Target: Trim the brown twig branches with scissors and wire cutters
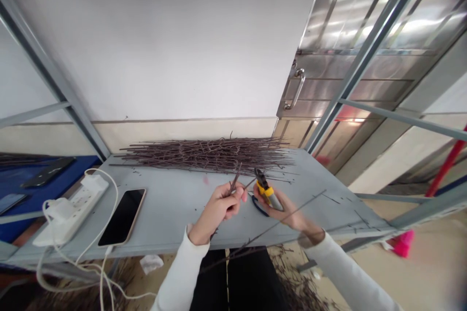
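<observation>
My left hand (219, 206) is closed around thin dark brown twigs (236, 178), whose cut ends poke up above the fingers. Just to the right, my right hand (288, 211) grips cutting pliers (269, 192) with yellow-and-grey handles and dark jaws pointing up and away. A long thin twig (262, 232) slants from above my lap, past my right wrist, towards the right of the table. Beneath the right hand lies a dark blue curved handle (260, 207), partly hidden. Behind both hands, a large bundle of dark twigs (204, 153) lies lengthwise on the grey table (175, 194).
On the left are a black-screened phone (122, 217) on a charging cable and a white power strip (71, 209) with plugs. Metal frame posts (359, 73) rise at both sides. Twig scraps (365, 221) litter the table's right end, and cuttings (299, 282) cover the floor.
</observation>
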Tool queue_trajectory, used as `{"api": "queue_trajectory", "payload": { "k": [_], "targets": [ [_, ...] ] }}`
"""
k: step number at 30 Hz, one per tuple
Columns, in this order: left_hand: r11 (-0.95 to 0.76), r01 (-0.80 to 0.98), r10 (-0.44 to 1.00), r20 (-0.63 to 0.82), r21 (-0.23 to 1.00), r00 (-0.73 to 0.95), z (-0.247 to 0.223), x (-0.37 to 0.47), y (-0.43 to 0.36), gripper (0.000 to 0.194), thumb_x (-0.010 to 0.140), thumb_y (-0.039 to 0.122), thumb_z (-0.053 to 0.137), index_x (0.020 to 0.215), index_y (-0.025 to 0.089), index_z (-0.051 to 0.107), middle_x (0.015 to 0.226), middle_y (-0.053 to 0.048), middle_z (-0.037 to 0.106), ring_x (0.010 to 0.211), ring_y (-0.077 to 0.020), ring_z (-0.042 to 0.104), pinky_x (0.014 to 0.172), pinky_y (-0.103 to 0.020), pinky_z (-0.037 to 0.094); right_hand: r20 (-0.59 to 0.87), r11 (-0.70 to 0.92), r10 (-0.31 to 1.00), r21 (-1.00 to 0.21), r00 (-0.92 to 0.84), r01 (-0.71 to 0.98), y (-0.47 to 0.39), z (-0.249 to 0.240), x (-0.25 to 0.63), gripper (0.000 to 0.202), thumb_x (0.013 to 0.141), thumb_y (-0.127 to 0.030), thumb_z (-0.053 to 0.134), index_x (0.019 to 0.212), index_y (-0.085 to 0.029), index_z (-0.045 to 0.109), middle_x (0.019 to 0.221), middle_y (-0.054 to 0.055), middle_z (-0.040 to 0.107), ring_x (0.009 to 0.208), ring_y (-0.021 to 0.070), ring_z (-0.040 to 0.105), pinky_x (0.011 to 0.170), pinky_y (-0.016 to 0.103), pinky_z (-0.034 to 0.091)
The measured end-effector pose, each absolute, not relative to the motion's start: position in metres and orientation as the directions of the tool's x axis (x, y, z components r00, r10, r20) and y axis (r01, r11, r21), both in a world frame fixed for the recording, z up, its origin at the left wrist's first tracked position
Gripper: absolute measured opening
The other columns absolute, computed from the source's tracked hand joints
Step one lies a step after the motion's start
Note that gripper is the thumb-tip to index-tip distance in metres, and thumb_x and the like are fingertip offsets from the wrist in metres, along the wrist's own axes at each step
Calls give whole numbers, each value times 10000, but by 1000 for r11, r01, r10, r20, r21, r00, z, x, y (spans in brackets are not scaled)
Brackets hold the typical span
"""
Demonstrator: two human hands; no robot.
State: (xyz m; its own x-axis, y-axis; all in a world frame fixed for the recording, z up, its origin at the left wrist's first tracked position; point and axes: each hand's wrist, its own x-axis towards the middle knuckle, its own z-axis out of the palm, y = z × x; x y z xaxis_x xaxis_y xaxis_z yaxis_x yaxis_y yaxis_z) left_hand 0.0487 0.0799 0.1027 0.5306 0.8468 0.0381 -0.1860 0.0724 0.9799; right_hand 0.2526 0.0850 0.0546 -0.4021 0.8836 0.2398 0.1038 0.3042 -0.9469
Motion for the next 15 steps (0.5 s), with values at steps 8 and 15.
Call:
{"api": "queue_trajectory", "payload": {
  "k": [8,15],
  "targets": [
    [312,-239,735,-74,920,674,100,37,93,261,808,374,598,691,175,477,373,121,232,349,-34,70,352,-206,49,829,630,500,-146,-253,763,121,63,258,343,633,-205,518,967,-216,445,860,48,532,731,189,533,615,291,453],
    [454,-206,600,-126,867,790,99,28,103,213,766,291,596,671,184,438,365,122,224,321,-27,42,328,-190,23,897,566,354,18,-263,824,135,67,261,293,599,-256,510,880,-226,435,762,48,539,648,209,502,594,325,414]
  ]
}}
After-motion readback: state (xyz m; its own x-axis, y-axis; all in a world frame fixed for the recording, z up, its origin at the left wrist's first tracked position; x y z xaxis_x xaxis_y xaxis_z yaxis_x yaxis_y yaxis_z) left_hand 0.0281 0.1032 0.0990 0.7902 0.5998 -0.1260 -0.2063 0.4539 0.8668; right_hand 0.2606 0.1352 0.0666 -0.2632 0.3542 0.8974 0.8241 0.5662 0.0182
